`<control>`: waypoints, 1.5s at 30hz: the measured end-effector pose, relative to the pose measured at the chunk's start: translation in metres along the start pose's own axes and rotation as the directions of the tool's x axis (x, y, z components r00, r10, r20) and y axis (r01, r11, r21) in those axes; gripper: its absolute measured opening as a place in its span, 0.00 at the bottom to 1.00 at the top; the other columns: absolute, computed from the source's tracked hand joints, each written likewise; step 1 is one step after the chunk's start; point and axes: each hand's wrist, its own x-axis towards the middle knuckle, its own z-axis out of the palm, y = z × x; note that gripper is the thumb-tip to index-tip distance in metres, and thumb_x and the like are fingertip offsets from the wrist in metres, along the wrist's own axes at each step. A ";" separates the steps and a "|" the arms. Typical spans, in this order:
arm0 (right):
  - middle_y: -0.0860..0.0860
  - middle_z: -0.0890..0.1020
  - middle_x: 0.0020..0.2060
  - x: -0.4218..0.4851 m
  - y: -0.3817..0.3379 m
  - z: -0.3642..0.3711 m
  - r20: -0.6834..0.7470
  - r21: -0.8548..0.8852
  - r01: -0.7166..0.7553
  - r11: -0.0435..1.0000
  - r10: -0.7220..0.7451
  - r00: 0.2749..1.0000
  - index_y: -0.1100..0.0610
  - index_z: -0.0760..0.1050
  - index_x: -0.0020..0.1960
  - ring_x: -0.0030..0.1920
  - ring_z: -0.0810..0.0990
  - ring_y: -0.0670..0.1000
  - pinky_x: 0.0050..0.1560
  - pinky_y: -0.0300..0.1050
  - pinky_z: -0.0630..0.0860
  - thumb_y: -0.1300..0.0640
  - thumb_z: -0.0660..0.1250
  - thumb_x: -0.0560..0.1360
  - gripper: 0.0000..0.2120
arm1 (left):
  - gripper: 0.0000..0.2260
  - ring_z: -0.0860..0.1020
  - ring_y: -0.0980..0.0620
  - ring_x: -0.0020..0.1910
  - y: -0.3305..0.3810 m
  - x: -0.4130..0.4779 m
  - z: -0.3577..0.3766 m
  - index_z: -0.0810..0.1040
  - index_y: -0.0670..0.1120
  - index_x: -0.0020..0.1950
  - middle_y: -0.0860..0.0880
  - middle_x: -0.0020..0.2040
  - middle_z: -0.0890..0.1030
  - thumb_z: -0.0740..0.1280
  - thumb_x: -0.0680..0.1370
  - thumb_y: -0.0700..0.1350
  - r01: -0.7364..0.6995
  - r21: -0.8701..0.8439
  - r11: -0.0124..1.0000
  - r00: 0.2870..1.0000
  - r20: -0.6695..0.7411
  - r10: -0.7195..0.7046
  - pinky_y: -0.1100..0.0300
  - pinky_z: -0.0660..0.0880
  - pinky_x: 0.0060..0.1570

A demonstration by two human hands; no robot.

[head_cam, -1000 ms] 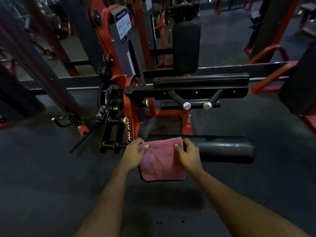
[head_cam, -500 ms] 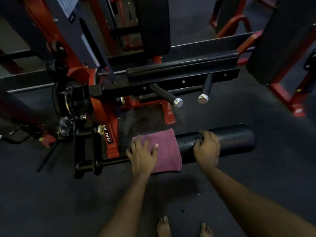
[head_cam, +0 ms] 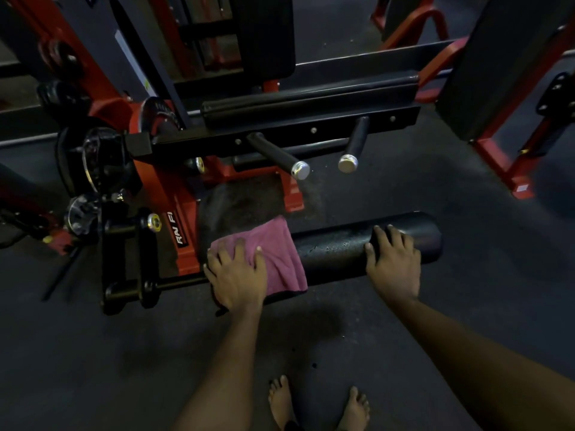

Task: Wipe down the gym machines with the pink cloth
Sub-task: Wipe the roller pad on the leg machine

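Note:
The pink cloth (head_cam: 280, 253) is draped over the left end of a black foam roller pad (head_cam: 329, 250) on a red and black gym machine (head_cam: 174, 194). My left hand (head_cam: 238, 278) presses on the cloth's left part with its fingers spread. Further right, my right hand (head_cam: 393, 262) lies on the bare roller near its right end, fingers laid over the top. The part of the roller under the cloth is hidden.
Two black handles with silver caps (head_cam: 280, 157) (head_cam: 354, 144) stick out toward me above the roller. A black back pad (head_cam: 264, 32) stands behind. Another red-framed machine (head_cam: 497, 157) is at the right. My bare feet (head_cam: 281, 402) stand on the dark floor.
My right hand let go of the cloth and moved right onto the bare roller. My left hand spread flat on the cloth. The view has tilted down and closer.

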 end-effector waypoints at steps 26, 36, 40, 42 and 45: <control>0.58 0.76 0.64 0.005 0.000 0.004 -0.034 -0.108 0.063 0.992 -0.067 0.997 0.57 0.73 0.67 0.62 0.72 0.60 0.56 0.59 0.71 0.48 0.61 0.81 0.19 | 0.26 0.64 0.37 0.73 -0.007 0.001 -0.004 0.67 0.52 0.75 0.43 0.74 0.68 0.59 0.79 0.61 0.050 -0.036 0.998 0.998 0.042 -0.048 0.31 0.68 0.65; 0.59 0.76 0.65 0.007 -0.001 0.004 0.009 -0.140 0.065 0.988 -0.064 0.998 0.57 0.72 0.66 0.63 0.72 0.60 0.57 0.60 0.71 0.48 0.59 0.81 0.19 | 0.31 0.65 0.40 0.74 -0.001 -0.003 0.006 0.70 0.53 0.73 0.46 0.73 0.71 0.51 0.78 0.69 -0.169 0.114 0.979 0.986 0.009 0.169 0.31 0.62 0.67; 0.59 0.76 0.64 0.006 -0.001 0.004 -0.012 -0.116 0.064 0.991 -0.066 0.998 0.57 0.73 0.66 0.63 0.72 0.60 0.57 0.60 0.71 0.48 0.60 0.81 0.18 | 0.27 0.63 0.37 0.75 0.018 0.000 0.009 0.72 0.50 0.71 0.43 0.72 0.73 0.58 0.77 0.63 0.113 -0.007 0.994 0.993 -0.037 -0.113 0.28 0.57 0.71; 0.58 0.76 0.64 0.006 0.000 0.004 -0.015 -0.115 0.061 0.991 -0.063 0.998 0.56 0.73 0.65 0.63 0.72 0.60 0.56 0.59 0.71 0.48 0.60 0.80 0.18 | 0.27 0.60 0.36 0.78 0.053 -0.011 0.014 0.72 0.51 0.72 0.43 0.74 0.71 0.61 0.78 0.63 0.172 -0.002 0.985 0.985 -0.024 -0.172 0.27 0.52 0.72; 0.57 0.76 0.64 0.006 0.001 0.003 -0.007 -0.116 0.076 0.990 -0.078 0.997 0.56 0.73 0.65 0.63 0.72 0.59 0.56 0.60 0.72 0.48 0.60 0.81 0.18 | 0.28 0.62 0.38 0.77 0.045 -0.016 0.016 0.70 0.52 0.73 0.46 0.75 0.71 0.56 0.79 0.67 -0.045 0.104 0.994 0.999 0.014 0.044 0.29 0.56 0.71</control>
